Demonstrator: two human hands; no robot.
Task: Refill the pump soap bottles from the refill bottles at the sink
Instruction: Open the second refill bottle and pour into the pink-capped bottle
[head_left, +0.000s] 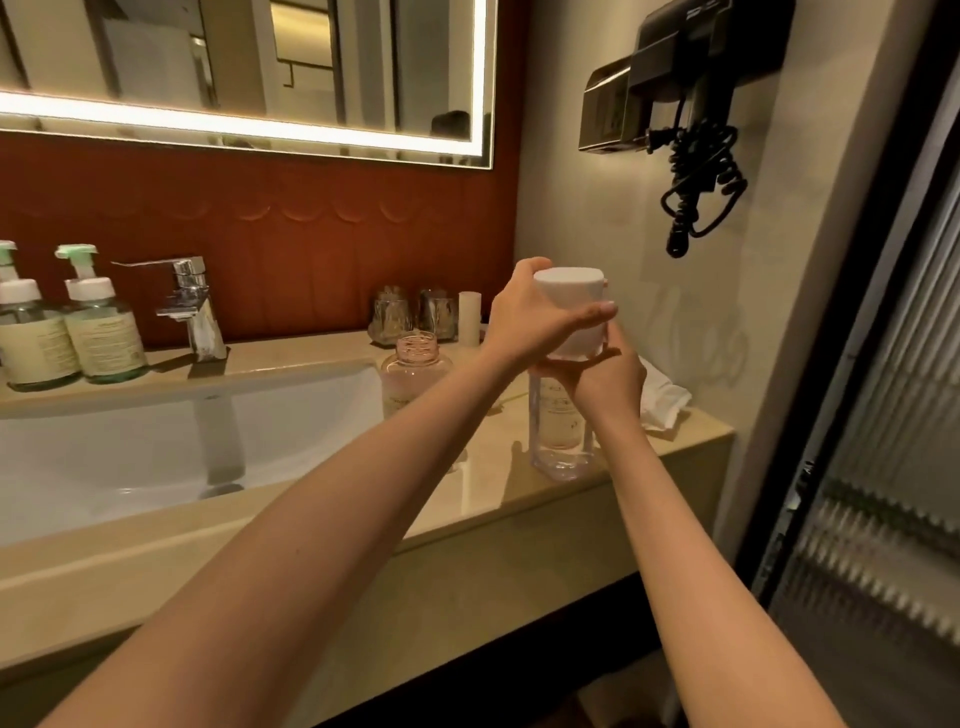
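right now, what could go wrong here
1. The left hand grips the wide white cap of the tall clear plastic bottle; a sudden release could slosh liquid onto the beige stone counter.
2. The left forearm passes close to the uncapped pink clear bottle and could tip it.

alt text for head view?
The left hand grips the white cap of a clear bottle; the right hand holds it just below, at the counter right of the sink. An uncapped pink bottle stands beside it; two green pump bottles stand left of the faucet.
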